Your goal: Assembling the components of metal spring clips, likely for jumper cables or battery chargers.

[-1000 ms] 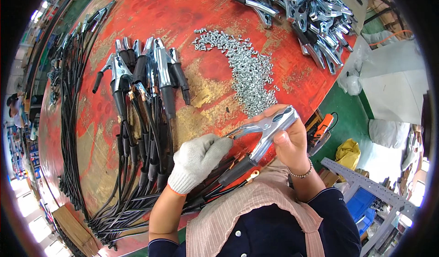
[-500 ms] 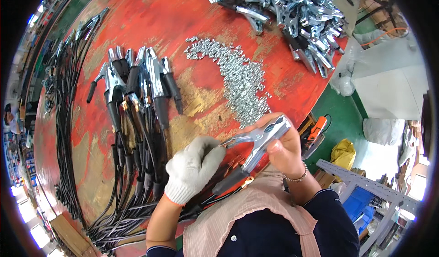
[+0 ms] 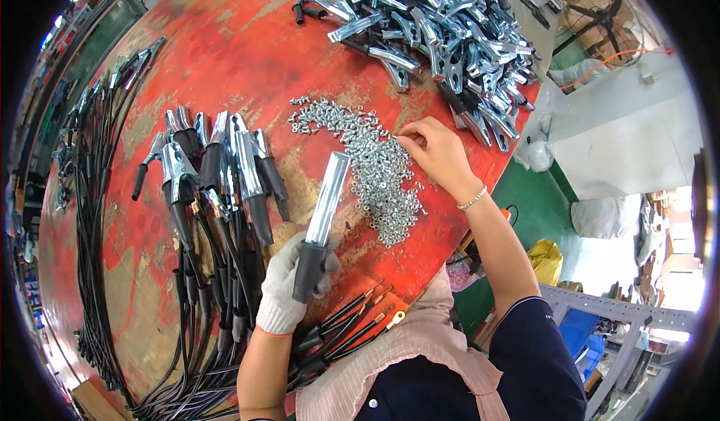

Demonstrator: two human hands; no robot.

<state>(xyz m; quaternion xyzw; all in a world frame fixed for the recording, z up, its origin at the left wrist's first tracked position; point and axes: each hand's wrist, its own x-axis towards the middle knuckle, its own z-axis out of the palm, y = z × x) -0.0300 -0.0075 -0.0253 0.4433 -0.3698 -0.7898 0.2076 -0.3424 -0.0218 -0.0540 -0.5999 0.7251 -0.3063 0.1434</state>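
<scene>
My left hand (image 3: 283, 287), in a white knitted glove, is closed round the black sleeve of a silver spring clamp (image 3: 328, 200), whose metal part points up and away from me. My bare right hand (image 3: 436, 153) has stretched out to the right edge of a heap of small silver fasteners (image 3: 375, 167), some of which look like nuts. Its thumb and index finger are bent together over the heap; anything between them is too small to make out. Beside my left hand lie black cables (image 3: 238, 312) with clamps (image 3: 214, 151) on their far ends.
A large pile of loose clamps (image 3: 450, 27) fills the table's far right. Another bundle of black cables (image 3: 94, 248) runs along the left. Near my apron lie cable ends (image 3: 367, 323) with bare copper and a ring terminal (image 3: 397, 318). The red table (image 3: 217, 31) ends at the right.
My right hand has let go of the clamp and moved away to the fastener heap. The clamp now stands in my left hand alone, turned more upright and further left.
</scene>
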